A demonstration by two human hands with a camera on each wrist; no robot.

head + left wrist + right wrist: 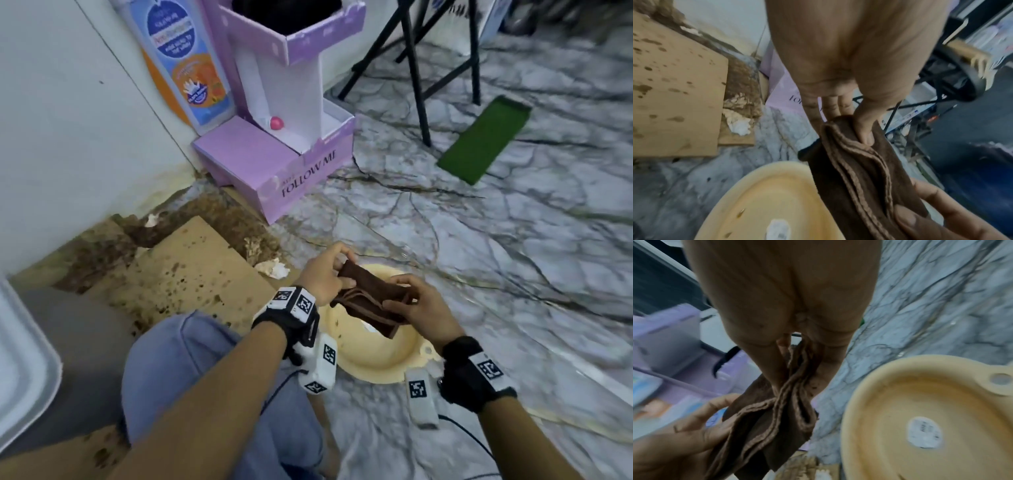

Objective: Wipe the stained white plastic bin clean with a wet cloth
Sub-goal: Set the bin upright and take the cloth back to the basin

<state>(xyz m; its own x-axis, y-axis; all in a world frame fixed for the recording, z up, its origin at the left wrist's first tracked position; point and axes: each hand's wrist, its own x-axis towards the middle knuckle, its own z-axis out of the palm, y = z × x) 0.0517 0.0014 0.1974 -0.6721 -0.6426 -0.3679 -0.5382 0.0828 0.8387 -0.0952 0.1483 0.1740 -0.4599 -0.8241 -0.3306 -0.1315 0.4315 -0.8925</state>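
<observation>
Both hands pinch the folded brown cloth (371, 301) above the bin (376, 356) on the floor: left hand (322, 277) at the far end, right hand (419, 308) at the near. Specks and yellowing remain inside; wiping looks not yet started.

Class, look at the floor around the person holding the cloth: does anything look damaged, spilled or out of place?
Yes. Left of the cream bin, the cardboard sheet is spattered with dark brown spots, and the wall base behind it is stained. Crumpled white scraps lie at the cardboard's edge. Both hands hold the folded brown cloth above the bin.
</observation>
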